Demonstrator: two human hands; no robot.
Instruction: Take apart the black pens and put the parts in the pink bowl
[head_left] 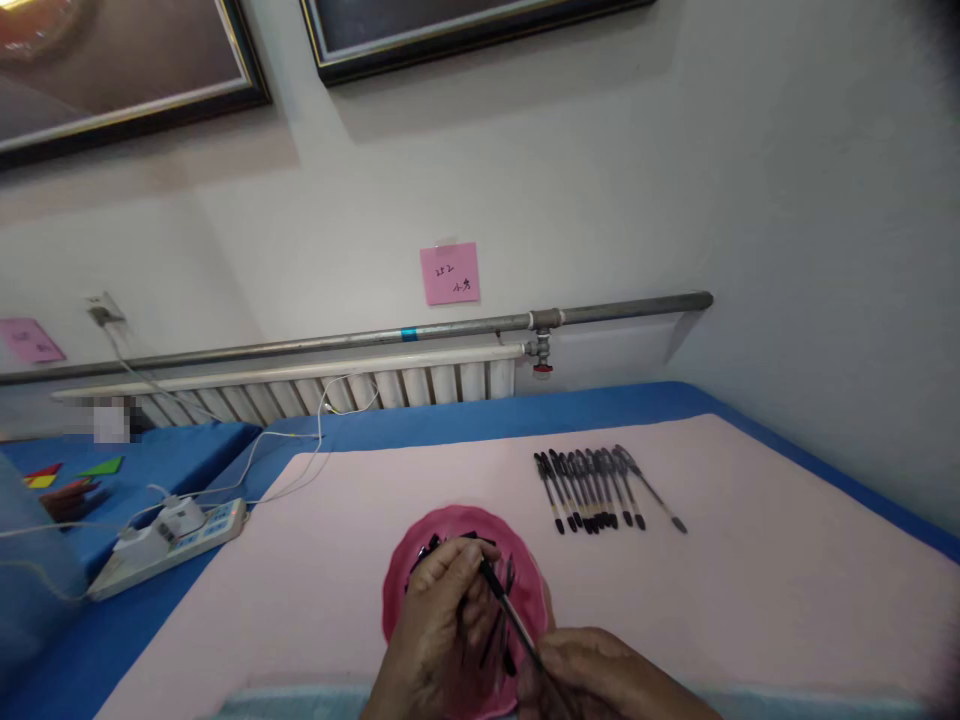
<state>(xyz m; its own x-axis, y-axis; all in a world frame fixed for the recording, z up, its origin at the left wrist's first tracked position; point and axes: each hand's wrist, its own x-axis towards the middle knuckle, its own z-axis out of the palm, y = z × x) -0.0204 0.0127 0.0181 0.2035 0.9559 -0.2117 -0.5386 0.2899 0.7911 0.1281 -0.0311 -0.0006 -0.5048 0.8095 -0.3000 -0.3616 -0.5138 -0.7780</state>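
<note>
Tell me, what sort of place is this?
Probably an indoor room set up as a work station: a cloth-covered table, a wall radiator, a pink sticky note, and black pens laid in a row.

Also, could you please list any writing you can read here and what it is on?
Pink note on the wall: handwritten, perhaps "252"; second line illegible.
Pink note at far left: too blurred.
Pens and power strip: print too small.
</note>
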